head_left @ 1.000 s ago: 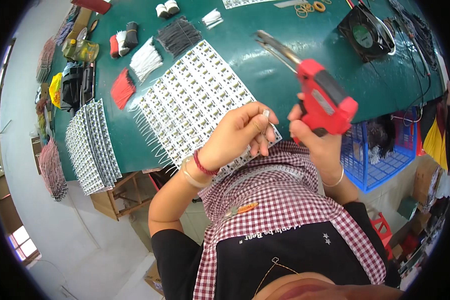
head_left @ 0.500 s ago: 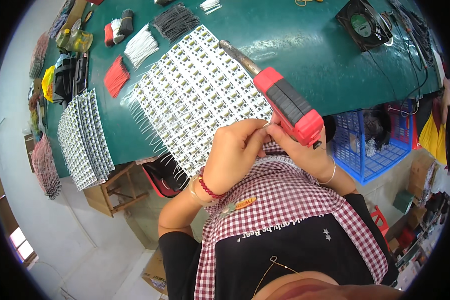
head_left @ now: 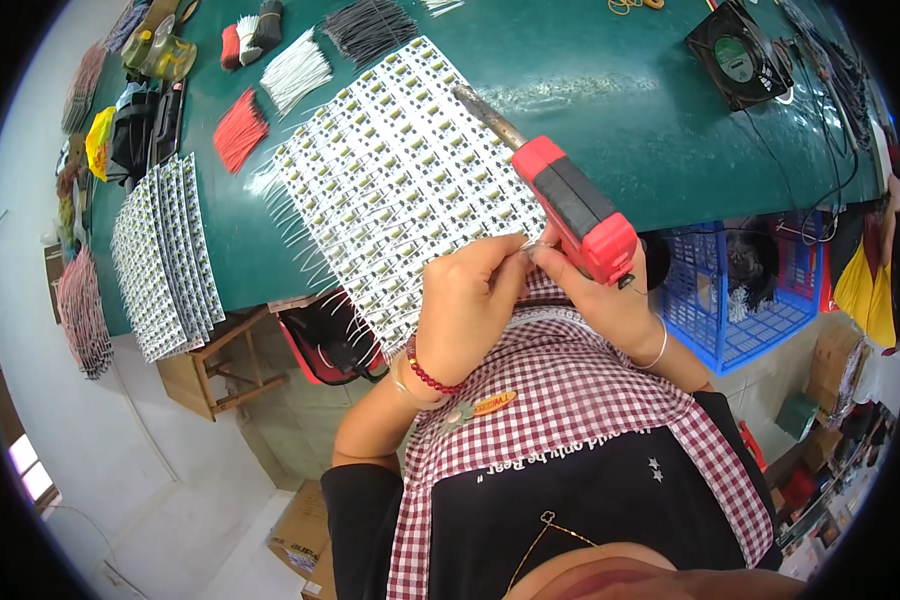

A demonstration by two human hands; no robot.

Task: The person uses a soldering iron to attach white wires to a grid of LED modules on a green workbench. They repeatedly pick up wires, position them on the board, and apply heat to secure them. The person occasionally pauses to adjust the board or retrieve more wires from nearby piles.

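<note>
My right hand [head_left: 610, 305] grips a red soldering gun [head_left: 573, 208] whose metal tip [head_left: 488, 110] points up and left over a large white panel of small circuit boards [head_left: 400, 185]. The panel lies on the green table [head_left: 590, 80] and overhangs its near edge. My left hand [head_left: 470, 300] pinches something small and thin at the panel's near corner, right beside the gun's handle; what it pinches is too small to tell. Thin white wires stick out along the panel's left edge.
Bundles of red [head_left: 238, 130], white [head_left: 295, 72] and black [head_left: 370, 25] wires lie at the far left. More board panels [head_left: 160, 255] are stacked at the left edge. A black fan [head_left: 735, 55] sits far right; a blue basket [head_left: 740, 300] stands below the table.
The view has tilted down and closer to the panel. The soldering gun has swung lower and left over the panel's near corner, and both hands have come together there.
</note>
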